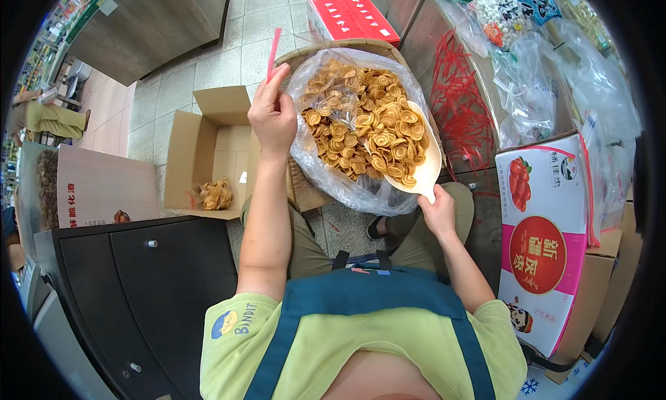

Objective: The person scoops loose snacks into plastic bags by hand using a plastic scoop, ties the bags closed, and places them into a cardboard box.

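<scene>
My left hand (273, 111) is raised left of a round woven basket (359, 44), with a narrow pink strip (274, 54) between its fingers. Clear plastic, partly blurred, lies just right of that hand; whether the fingers hold it too, I cannot tell. A large clear plastic bag (343, 192) lines the basket and is full of round, spiral-patterned brown snack chips (338, 140). My right hand (437, 210) grips the handle of a cream plastic scoop (429, 166), which rests over the bag's right side with chips heaped in it.
An open cardboard box (182, 155) with a small bag of chips (214, 194) stands at the left. Red strips (458, 93) hang along the cabinet at the right, beside a printed carton (538, 244). A red box (354, 15) is behind the basket. Another person (52, 120) stands far left.
</scene>
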A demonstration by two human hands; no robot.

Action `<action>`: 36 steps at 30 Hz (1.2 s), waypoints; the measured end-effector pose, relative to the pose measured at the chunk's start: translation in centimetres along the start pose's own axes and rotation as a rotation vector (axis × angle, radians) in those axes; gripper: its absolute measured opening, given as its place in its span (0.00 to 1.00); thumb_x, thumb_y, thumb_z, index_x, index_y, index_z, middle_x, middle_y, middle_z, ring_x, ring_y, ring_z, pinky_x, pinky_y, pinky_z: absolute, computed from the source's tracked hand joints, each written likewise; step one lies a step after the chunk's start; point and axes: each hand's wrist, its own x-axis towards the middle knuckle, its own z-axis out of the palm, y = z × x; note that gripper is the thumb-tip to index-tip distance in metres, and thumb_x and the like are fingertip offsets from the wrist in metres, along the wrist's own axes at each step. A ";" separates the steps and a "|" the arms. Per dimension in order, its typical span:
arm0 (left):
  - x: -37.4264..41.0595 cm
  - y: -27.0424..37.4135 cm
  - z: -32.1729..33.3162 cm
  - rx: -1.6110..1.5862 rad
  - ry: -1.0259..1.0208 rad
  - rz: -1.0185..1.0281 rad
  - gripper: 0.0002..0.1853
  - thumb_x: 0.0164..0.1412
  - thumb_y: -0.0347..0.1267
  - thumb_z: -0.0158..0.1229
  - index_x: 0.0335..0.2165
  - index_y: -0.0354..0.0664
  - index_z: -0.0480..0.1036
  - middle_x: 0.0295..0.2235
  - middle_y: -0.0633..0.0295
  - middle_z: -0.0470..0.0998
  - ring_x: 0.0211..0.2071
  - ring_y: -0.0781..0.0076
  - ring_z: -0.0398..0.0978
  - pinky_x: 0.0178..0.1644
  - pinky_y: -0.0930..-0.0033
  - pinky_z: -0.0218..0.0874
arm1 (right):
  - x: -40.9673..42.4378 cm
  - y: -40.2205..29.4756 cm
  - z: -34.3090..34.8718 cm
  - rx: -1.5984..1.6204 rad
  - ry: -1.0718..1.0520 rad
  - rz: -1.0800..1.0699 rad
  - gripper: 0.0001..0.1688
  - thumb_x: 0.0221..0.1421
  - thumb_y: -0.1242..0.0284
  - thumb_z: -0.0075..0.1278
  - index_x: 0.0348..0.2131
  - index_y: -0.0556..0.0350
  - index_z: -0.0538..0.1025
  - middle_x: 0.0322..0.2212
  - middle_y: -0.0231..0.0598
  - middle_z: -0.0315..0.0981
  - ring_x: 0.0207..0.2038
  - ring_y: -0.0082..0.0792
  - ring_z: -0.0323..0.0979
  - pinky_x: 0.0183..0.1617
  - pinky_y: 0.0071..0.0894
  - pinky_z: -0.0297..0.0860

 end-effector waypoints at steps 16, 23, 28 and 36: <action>-0.5 1.6 0.8 0.207 -0.158 -0.009 0.21 0.53 0.21 0.53 0.46 0.41 0.77 0.43 0.53 0.79 0.36 0.62 0.81 0.36 0.67 0.71 | 0.7 1.2 -0.7 0.021 0.009 -0.049 0.14 0.45 0.70 0.53 0.31 0.62 0.75 0.22 0.47 0.76 0.26 0.40 0.77 0.32 0.38 0.69; -4.9 -1.5 3.2 0.450 -0.487 -0.102 0.52 0.54 0.45 0.63 0.64 0.28 0.44 0.63 0.34 0.52 0.46 0.54 0.77 0.52 0.61 0.68 | 0.6 -0.1 -0.3 0.091 -0.012 -0.052 0.15 0.46 0.70 0.53 0.34 0.63 0.76 0.24 0.47 0.78 0.27 0.36 0.78 0.34 0.34 0.70; -6.0 2.0 4.5 -0.120 -0.636 -0.626 0.65 0.47 0.37 0.70 0.65 0.30 0.28 0.66 0.32 0.37 0.41 0.60 0.79 0.47 0.64 0.71 | 0.5 -1.2 0.1 0.146 -0.023 -0.068 0.15 0.48 0.70 0.53 0.35 0.63 0.77 0.25 0.46 0.78 0.27 0.35 0.78 0.33 0.33 0.70; -7.1 0.0 5.0 -0.078 -0.639 -0.642 0.60 0.46 0.27 0.70 0.65 0.27 0.33 0.66 0.36 0.41 0.37 0.64 0.80 0.43 0.69 0.72 | 0.9 -0.9 0.3 0.116 -0.009 -0.094 0.15 0.47 0.69 0.54 0.32 0.64 0.76 0.24 0.49 0.78 0.28 0.39 0.78 0.33 0.36 0.70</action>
